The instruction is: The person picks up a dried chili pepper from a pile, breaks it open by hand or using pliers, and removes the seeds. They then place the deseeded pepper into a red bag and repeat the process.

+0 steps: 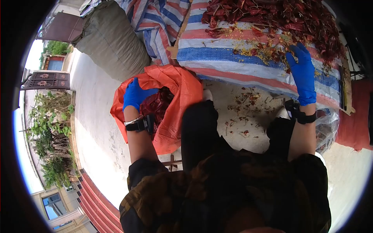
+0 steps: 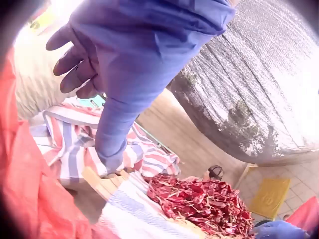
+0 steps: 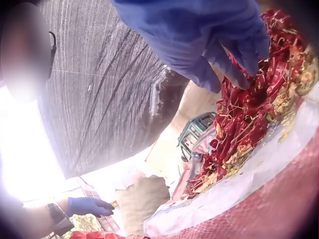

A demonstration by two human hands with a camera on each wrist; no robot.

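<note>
Both hands wear blue gloves. My left hand (image 1: 136, 95) is over the mouth of an orange woven sack (image 1: 187, 91), with dark red dried chili peppers (image 1: 156, 104) inside. In the left wrist view, the fingers of that hand (image 2: 132, 59) are extended, thumb apart, with nothing in them. Across from it, my right hand (image 1: 304, 75) reaches to the near edge of a heap of dried chilies (image 1: 268, 17) on a striped sheet (image 1: 217, 54). Its thumb and fingers are spread. The right wrist view has its fingertips right at the chilies (image 3: 249, 107).
Yellow seeds and broken bits (image 1: 268, 56) lie along the heap's front edge. Stems and scraps (image 1: 244, 116) litter the concrete floor between the feet. A full grey-green sack (image 1: 112, 40) stands behind the orange one. A clear plastic bag (image 1: 327, 130) is at the right.
</note>
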